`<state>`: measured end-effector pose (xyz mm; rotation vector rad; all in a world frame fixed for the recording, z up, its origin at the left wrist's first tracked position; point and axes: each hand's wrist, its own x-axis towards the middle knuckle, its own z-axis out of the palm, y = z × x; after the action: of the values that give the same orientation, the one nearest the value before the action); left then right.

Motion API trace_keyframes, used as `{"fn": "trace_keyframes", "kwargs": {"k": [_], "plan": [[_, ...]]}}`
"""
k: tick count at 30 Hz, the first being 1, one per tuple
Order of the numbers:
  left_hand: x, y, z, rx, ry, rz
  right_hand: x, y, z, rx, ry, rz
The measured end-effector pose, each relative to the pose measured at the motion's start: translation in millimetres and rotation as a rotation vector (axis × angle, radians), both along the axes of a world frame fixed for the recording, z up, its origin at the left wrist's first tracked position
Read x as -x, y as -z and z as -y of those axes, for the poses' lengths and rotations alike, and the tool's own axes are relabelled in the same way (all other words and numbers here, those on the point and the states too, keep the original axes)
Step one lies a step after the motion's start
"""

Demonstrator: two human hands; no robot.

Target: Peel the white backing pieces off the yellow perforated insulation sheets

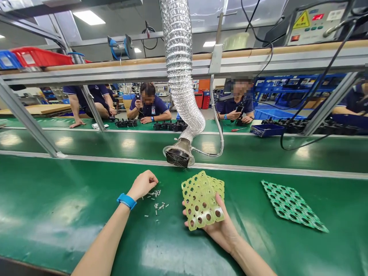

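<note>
My left hand (pixel 143 185) is curled closed on the green bench mat (pixel 51 230), just behind a scatter of small metal pins (pixel 156 205). Nothing shows between its fingers. My right hand (pixel 220 224) holds up a yellow-green perforated plate (pixel 202 197), tilted, with fingers behind it and thumb over its near edge. Several holes along that edge carry short metal sleeves (pixel 207 216). To the right, a green perforated circuit panel (pixel 293 205) lies flat on the mat, apart from both hands.
A silver flexible fume duct (pixel 179 65) hangs to a fan-grilled nozzle (pixel 177 157) just beyond my hands. Metal rails cross the bench behind it. Beyond them, several co-workers (pixel 148 103) sit at another green bench with black parts and a blue tray (pixel 266 130).
</note>
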<state>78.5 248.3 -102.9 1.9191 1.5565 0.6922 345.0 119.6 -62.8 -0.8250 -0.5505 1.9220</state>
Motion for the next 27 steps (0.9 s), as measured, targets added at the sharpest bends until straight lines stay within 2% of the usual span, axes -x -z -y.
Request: {"fn": "trace_keyframes", "kwargs": {"k": [11, 17, 22, 27], "plan": [[-3.4, -1.3, -2.2, 0.137, -0.031, 0.411, 3.9, -6.4, 2.0, -0.021, -0.018, 0.012], [-31.4, -3.2, 11.4, 0.129, 0.005, 0.581, 7.1, -4.5, 2.5, -0.024, -0.098, -0.035], [-53.8, -10.2, 29.4, 0.027, 0.041, 0.606, 6.7, -2.6, 2.6, -0.049, -0.112, -0.051], [-57.8, -15.7, 35.9, -0.057, 0.041, 0.536, 5.2, -1.6, 2.7, -0.053, -0.12, -0.074]]}}
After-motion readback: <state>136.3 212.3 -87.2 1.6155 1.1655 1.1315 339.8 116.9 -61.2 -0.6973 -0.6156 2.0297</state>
